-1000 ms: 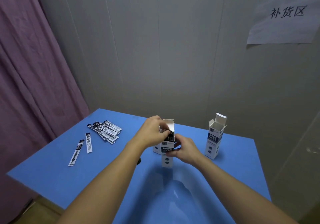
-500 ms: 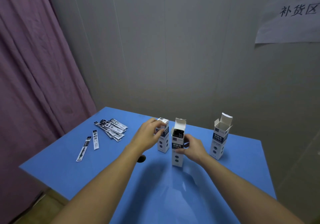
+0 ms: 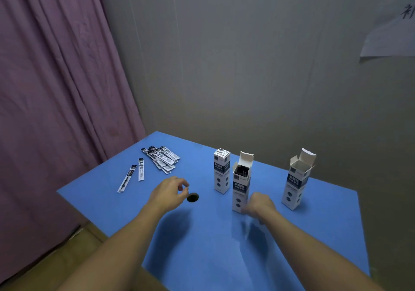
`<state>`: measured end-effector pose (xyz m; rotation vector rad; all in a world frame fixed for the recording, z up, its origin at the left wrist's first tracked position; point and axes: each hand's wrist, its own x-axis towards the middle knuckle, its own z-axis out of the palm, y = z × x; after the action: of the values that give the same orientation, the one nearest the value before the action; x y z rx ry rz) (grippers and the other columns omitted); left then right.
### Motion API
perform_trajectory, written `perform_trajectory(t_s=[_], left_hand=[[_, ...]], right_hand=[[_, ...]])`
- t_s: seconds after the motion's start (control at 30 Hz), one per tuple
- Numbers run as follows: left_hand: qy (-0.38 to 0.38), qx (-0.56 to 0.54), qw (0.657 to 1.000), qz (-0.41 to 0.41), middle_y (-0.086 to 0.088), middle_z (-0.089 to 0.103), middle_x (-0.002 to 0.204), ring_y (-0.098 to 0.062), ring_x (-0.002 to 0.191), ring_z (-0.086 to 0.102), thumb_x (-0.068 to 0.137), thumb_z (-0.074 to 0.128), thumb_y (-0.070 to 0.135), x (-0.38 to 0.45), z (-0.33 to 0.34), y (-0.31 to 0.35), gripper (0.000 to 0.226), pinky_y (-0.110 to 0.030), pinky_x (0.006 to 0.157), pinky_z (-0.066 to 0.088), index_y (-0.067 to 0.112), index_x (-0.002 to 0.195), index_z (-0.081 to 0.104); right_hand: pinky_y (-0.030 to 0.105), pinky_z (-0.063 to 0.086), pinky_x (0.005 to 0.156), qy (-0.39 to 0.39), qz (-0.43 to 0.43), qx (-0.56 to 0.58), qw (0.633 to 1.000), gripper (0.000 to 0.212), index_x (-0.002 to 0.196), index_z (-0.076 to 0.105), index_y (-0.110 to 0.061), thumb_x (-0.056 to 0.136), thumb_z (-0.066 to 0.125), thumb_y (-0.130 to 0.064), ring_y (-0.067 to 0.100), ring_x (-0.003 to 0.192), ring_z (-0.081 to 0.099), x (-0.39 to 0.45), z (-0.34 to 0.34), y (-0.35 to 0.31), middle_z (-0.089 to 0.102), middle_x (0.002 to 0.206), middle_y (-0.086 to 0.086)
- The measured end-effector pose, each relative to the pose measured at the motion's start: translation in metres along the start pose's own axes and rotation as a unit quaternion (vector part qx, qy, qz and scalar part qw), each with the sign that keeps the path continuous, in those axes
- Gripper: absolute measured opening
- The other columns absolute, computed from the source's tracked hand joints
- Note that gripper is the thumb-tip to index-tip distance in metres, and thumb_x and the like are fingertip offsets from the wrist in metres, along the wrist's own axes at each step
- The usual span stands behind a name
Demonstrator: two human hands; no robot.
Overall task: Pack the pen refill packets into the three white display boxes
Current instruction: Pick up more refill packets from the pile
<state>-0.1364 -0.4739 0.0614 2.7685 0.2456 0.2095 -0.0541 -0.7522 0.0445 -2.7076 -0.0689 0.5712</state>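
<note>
Here: blue table [image 3: 202, 257] against grey wall [image 3: 247, 66], purple curtain [image 3: 56, 77] left; refill packets [image 3: 160, 159] at far left, three boxes [image 3: 241, 185] upright at centre and right.
Left hand [image 3: 167, 193] loosely curled, empty; right hand [image 3: 258, 205] blurred beside middle box, grip unclear. Wall sign [image 3: 390, 32] cropped.

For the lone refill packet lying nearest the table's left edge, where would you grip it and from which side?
Pinch the long packet across its narrow width, near the middle, coming straight down from above with the left hand. It lies flat on the blue table, apart from its neighbour packet, so both long edges look free. The flat pose leaves little to grab, so sliding a fingertip under one edge may help.
</note>
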Motion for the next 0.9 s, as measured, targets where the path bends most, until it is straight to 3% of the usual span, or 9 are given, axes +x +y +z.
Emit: perform_trajectory(t_s=[0.1,0.17,0.23,0.3,0.37,0.47,0.67,0.9], left_hand=[[0.0,0.009,0.999,-0.051,0.013,0.06,0.101,-0.009,0.091,0.058,0.096,0.053,0.043,-0.012,0.001,-0.012,0.023,-0.031,0.078,0.05,0.034,0.113,0.066],[-0.002,0.013,0.997,-0.076,0.012,0.06,0.101,-0.011,0.095,0.058,0.095,0.053,0.043,-0.021,0.001,-0.021,0.027,-0.033,0.081,0.052,0.032,0.116,0.066],[-0.005,0.023,0.995,-0.095,0.011,0.06,0.103,-0.012,0.098,0.057,0.096,0.052,0.043,-0.031,-0.003,-0.029,0.03,-0.034,0.082,0.052,0.031,0.12,0.065],[-0.005,0.033,0.993,-0.116,0.01,0.061,0.106,-0.013,0.1,0.058,0.096,0.052,0.043,-0.039,-0.011,-0.038,0.032,-0.033,0.081,0.051,0.03,0.123,0.064],[-0.003,0.041,0.99,-0.137,0.008,0.062,0.11,-0.015,0.103,0.058,0.096,0.051,0.043,-0.044,-0.022,-0.051,0.033,-0.032,0.08,0.05,0.03,0.126,0.062],[0.008,0.047,0.985,-0.169,0.007,0.064,0.118,-0.017,0.11,0.059,0.096,0.052,0.043,-0.05,-0.039,-0.075,0.038,-0.033,0.086,0.052,0.029,0.131,0.058],[0.033,0.044,0.976,-0.209,0.001,0.061,0.13,-0.021,0.119,0.057,0.097,0.054,0.043,-0.07,-0.057,-0.14,0.05,-0.037,0.092,0.052,0.022,0.141,0.048],[0.01,0.059,0.972,-0.226,-0.001,0.06,0.133,-0.02,0.121,0.057,0.097,0.055,0.044,-0.089,-0.08,-0.231,0.051,-0.037,0.092,0.053,0.019,0.141,0.05]], right_hand=[[0.034,0.062,0.074,-0.073,-0.008,-0.047,0.996,0.025,0.102,0.058,-0.01,0.083,0.064,-0.024,0.024,0.071,0.064,-0.011,0.011,-0.01,0.063,0.09,0.007],[0.03,0.058,0.065,-0.084,-0.049,-0.081,0.992,0.016,0.091,0.054,-0.01,0.085,0.061,-0.023,0.023,0.07,0.062,-0.016,0.017,-0.023,0.06,0.087,0.007],[0.026,0.045,0.053,-0.062,-0.101,-0.109,0.987,0.016,0.077,0.046,-0.015,0.086,0.056,-0.024,0.019,0.066,0.053,-0.019,0.02,-0.04,0.052,0.083,0.005],[0.026,0.036,0.051,-0.036,-0.146,-0.123,0.981,0.016,0.075,0.044,-0.017,0.086,0.054,-0.023,0.018,0.067,0.05,-0.022,0.023,-0.059,0.05,0.084,0.003],[0.029,0.042,0.058,-0.024,-0.184,-0.117,0.976,0.008,0.087,0.05,-0.016,0.086,0.055,-0.022,0.021,0.079,0.054,-0.022,0.026,-0.079,0.052,0.088,0.002],[0.036,0.053,0.076,-0.015,-0.218,-0.116,0.969,0.027,0.113,0.053,-0.014,0.088,0.056,-0.024,0.024,0.097,0.058,-0.018,0.032,-0.109,0.057,0.108,0.006],[0.036,0.052,0.087,-0.035,-0.254,-0.146,0.956,0.038,0.122,0.053,-0.013,0.086,0.055,-0.024,0.028,0.111,0.057,-0.015,0.065,-0.179,0.058,0.123,0.009],[0.035,0.052,0.087,-0.051,-0.246,-0.156,0.955,0.037,0.125,0.05,-0.012,0.089,0.053,-0.022,0.026,0.111,0.055,-0.011,0.11,-0.264,0.054,0.125,0.009]])
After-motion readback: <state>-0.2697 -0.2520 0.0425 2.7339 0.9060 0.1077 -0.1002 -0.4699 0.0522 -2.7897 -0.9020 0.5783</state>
